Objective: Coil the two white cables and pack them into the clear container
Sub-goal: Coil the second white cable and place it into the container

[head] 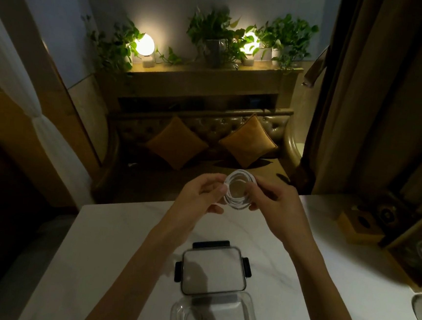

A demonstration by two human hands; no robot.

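Both hands pinch one white cable (238, 190), wound into a small round coil of several loops. The left hand (199, 197) grips the coil's left edge between thumb and fingertips; the right hand (272, 203) pinches its right edge the same way. The coil hangs between the fingers, raised above the far edge of the white table (121, 241). Nearer, on the table, lies the lid (213, 272) with dark clasps, and just nearer still stands the open clear container (247, 313), with something faint and pale inside that cannot be made out.

Dim room, glowing lamps (144, 44), tufted sofa (207, 134)
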